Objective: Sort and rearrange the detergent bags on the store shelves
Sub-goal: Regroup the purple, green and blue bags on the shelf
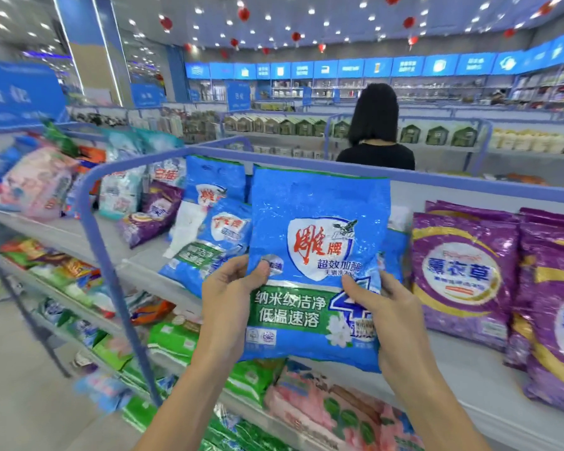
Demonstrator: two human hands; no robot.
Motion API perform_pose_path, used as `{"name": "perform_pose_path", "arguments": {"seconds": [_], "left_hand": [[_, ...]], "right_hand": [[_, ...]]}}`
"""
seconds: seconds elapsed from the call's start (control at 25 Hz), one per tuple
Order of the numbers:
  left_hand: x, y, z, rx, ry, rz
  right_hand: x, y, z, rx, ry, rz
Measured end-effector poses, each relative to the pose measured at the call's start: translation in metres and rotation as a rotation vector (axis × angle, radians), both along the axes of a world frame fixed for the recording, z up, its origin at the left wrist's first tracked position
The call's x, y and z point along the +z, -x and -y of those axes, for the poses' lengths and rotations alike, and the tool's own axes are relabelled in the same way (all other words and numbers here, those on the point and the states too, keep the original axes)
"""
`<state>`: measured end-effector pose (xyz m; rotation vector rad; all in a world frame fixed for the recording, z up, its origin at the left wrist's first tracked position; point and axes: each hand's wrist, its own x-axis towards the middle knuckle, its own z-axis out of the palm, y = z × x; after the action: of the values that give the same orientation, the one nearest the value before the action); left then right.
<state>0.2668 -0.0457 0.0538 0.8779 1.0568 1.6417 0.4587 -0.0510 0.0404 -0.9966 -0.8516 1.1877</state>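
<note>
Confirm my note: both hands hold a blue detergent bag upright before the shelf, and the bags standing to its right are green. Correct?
The colour is wrong: the head view shows purple bags to its right, not green. The left hand and right hand do hold the blue detergent bag upright before the shelf.

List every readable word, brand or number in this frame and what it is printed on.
"雕牌": blue detergent bag, red brand mark.
"超效加酶": same bag, below the brand.
"纳米级洁净": same bag, green band.
"低温速溶": the line under it.
"CQC": same bag, bottom-left seal.
"薰衣草": purple bag on the shelf.
"日化": blue sign, upper left.
Back-wall panels, other bags, fine print: too blurred.
</note>
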Motion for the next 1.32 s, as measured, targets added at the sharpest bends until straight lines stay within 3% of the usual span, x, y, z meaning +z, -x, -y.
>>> {"name": "perform_pose_path", "arguments": {"seconds": [0.12, 0.28, 0.48, 0.64, 0.92, 1.16, 1.32], "left_hand": [[0.002, 0.055, -0.02, -0.049, -0.037, -0.115], [0.007, 0.126, -0.043, -0.283, -0.002, -0.22], [0.009, 0.191, -0.079, -0.255, 0.067, -0.236], [-0.013, 0.22, -0.12, -0.149, 0.119, -0.224], [-0.044, 0.229, -0.167, -0.042, 0.162, -0.348], [-0.051, 0.233, -0.205, -0.077, 0.173, -0.542], [-0.038, 0.217, -0.25, -0.17, 0.143, -0.536]], "right_hand": [[0.009, 0.056, -0.02, -0.049, -0.024, 0.001], [0.026, 0.125, -0.05, -0.096, -0.026, 0.013], [0.042, 0.165, -0.095, -0.193, 0.004, 0.005], [0.049, 0.143, -0.135, -0.347, -0.019, 0.071], [0.008, 0.129, -0.181, -0.504, 0.209, 0.669], [0.017, 0.131, -0.169, -0.41, 0.209, 0.818], [0.013, 0.155, -0.151, -0.563, 0.116, 1.014]]}}
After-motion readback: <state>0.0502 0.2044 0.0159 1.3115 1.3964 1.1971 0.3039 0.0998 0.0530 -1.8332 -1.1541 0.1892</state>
